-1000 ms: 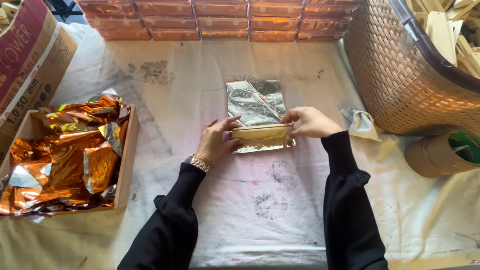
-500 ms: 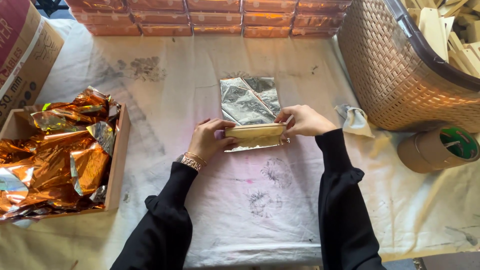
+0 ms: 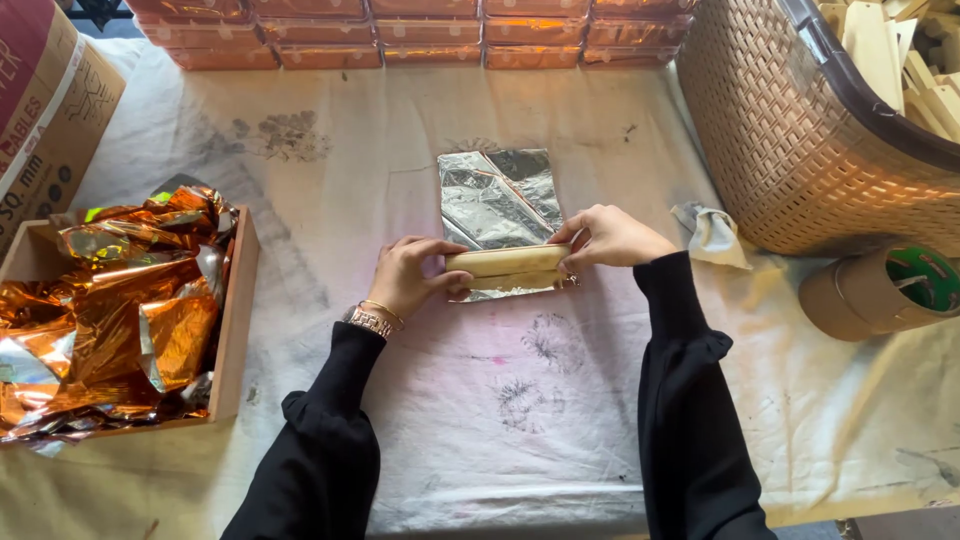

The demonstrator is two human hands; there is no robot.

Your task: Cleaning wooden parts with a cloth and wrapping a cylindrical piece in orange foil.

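Observation:
A long pale wooden block [image 3: 508, 263] lies across the near edge of a silver foil sheet [image 3: 495, 200] on the white cloth. My left hand [image 3: 410, 275] grips the block's left end with fingers curled over it. My right hand [image 3: 605, 238] holds its right end, fingertips on top. Both arms wear black sleeves, and a bracelet sits on the left wrist. The foil's near strip shows just below the block.
A wooden tray [image 3: 238, 310] of crumpled copper foil sits at the left, a cardboard box [image 3: 50, 120] behind it. Copper-wrapped bars [image 3: 400, 30] line the far edge. A woven basket [image 3: 800, 140] of wooden pieces and tape rolls [image 3: 880, 290] stand at the right.
The view has shifted slightly. Both hands stay on the ends of the block over the foil, with hardly any movement.

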